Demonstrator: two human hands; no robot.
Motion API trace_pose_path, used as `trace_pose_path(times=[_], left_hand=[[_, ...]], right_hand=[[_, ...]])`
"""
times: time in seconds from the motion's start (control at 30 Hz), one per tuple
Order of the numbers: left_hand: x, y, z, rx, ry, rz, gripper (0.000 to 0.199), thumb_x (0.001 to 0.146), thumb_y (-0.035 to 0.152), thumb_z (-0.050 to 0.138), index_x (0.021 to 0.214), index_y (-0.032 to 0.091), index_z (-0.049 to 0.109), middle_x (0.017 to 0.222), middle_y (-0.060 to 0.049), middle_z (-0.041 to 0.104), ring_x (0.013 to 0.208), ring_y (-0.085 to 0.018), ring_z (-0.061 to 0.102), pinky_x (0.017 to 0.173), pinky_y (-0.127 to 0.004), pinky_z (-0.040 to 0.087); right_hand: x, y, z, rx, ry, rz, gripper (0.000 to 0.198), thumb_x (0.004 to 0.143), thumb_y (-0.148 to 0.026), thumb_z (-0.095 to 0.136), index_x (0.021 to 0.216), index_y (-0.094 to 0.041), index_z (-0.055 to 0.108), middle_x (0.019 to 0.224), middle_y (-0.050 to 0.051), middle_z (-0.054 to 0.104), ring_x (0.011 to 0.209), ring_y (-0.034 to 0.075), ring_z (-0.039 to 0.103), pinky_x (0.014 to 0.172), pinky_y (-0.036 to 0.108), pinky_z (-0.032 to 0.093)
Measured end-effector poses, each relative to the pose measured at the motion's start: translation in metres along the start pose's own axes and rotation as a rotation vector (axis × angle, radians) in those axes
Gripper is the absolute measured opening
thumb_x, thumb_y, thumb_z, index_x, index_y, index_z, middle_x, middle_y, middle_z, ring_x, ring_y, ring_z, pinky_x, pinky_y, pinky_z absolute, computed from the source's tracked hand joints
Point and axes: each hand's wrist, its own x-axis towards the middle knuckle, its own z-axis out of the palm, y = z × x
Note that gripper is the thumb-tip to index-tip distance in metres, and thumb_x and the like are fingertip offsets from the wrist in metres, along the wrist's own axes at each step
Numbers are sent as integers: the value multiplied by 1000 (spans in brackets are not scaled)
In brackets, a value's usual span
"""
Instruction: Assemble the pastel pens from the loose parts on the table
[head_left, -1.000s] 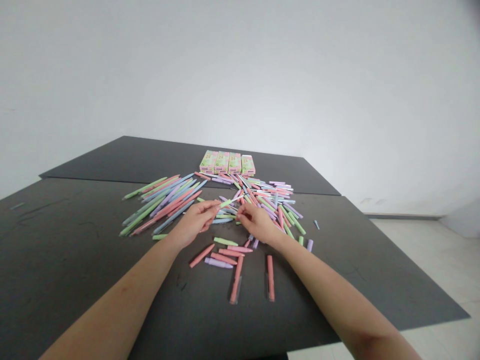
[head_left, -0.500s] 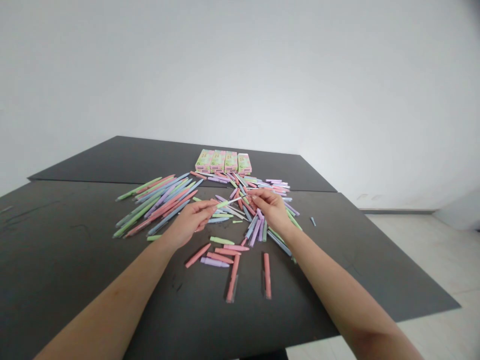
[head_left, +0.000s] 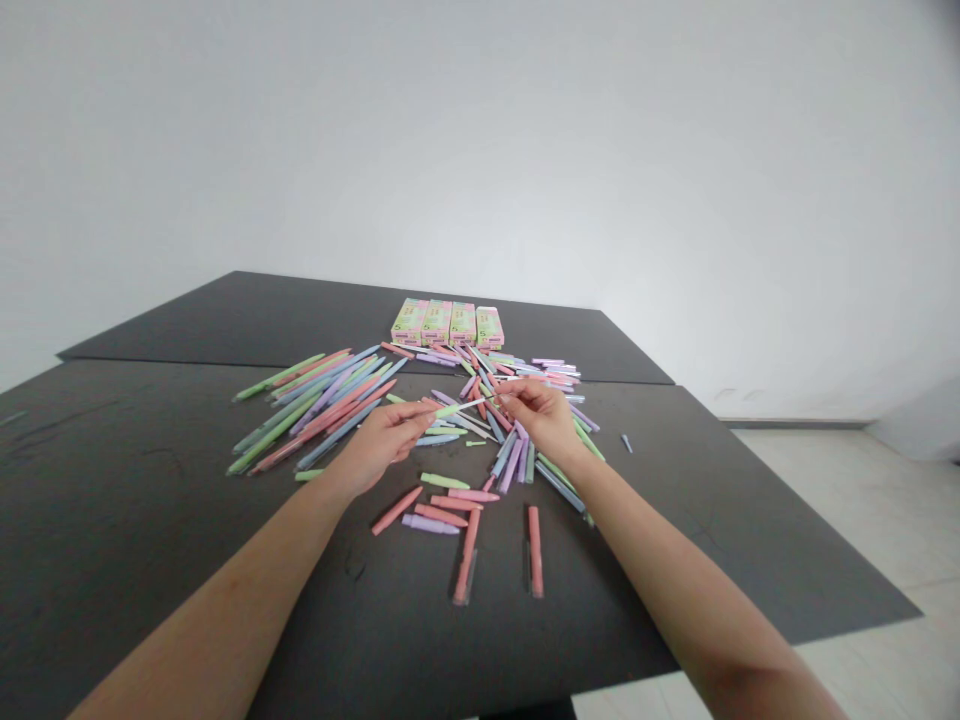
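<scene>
My left hand (head_left: 391,436) pinches a slim pen refill (head_left: 459,407), light green at the held end and white toward the right. My right hand (head_left: 538,415) is closed in a pinch at the refill's dark tip; whatever its fingertips hold is too small to make out. Beneath and around both hands lies a heap of pastel pen parts (head_left: 513,462). Closer to me are loose pink barrels (head_left: 439,515), a purple barrel (head_left: 430,524) and a green barrel (head_left: 445,481). Two pink barrels with clear ends (head_left: 535,550) lie apart at the front.
To the left, long pens (head_left: 311,415) in green, pink, blue and purple lie in a slanted bundle. Several small printed boxes (head_left: 437,322) stand in a row behind the heap. A small blue piece (head_left: 626,443) is alone at the right of the black table (head_left: 720,560).
My right fingertips have shifted slightly left along the refill's tip. My left hand keeps its pinch, nearly still. The parts on the table have not moved.
</scene>
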Motion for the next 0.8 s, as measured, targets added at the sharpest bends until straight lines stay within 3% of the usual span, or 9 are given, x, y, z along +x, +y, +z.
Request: trace_pose_path(times=[0.33,0.57,0.8], left_hand=[[-1,0,1,0,10,-1,43,74,43,71,103,12,68,54,9,28,44,-4,22,41,-19,11],[0,-2,-1,1,-8,14,43,76,42,70,106,12,68,54,9,28,43,-4,21,41,-19,11],[0,-2,-1,0,-6,10,41,77,42,70,105,11,68,54,9,27,43,-4,21,41,-19,11]], right_hand=[[1,5,-5,-29,-5,23,22,79,-38,68,88,-19,71,66,1,64,58,12,54,52,23,41],[0,0,-4,90,30,37,25,78,-42,69,89,-19,68,69,1,65,58,12,54,54,25,43],[1,2,-4,22,9,18,26,78,-42,68,87,-18,68,67,1,64,58,12,54,53,24,41]])
